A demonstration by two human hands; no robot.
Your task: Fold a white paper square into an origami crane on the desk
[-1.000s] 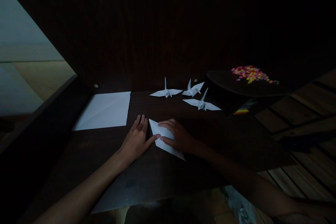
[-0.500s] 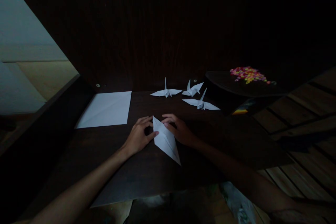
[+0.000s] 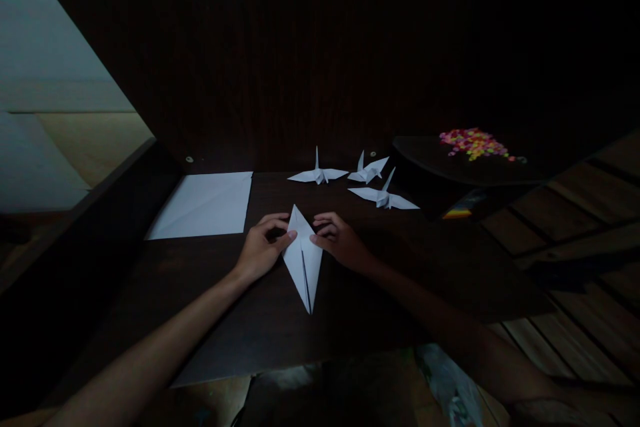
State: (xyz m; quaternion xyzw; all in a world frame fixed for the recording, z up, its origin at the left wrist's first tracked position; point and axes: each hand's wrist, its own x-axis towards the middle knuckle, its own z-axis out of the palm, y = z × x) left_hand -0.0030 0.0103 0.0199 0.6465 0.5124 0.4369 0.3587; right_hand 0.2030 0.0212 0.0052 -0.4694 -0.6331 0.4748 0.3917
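A folded white paper, shaped like a long kite with a slit down its lower half, points towards me in the middle of the dark table. My left hand grips its left edge, thumb on the top face and fingers behind. On the opposite edge, my right hand holds it the same way, thumb on the paper and fingers curled beyond. Behind the hands sit three folded paper cranes: a left crane, a rear right crane and a front right crane.
A flat white paper sheet lies at the left by the raised side board. To the right, a dark corner shelf bears a pile of small colourful pieces. A dark panel rises behind the table.
The folded paper has turned from a slant to nearly straight towards me, and its slit now shows. My left thumb and right thumb have shifted to its two edges.
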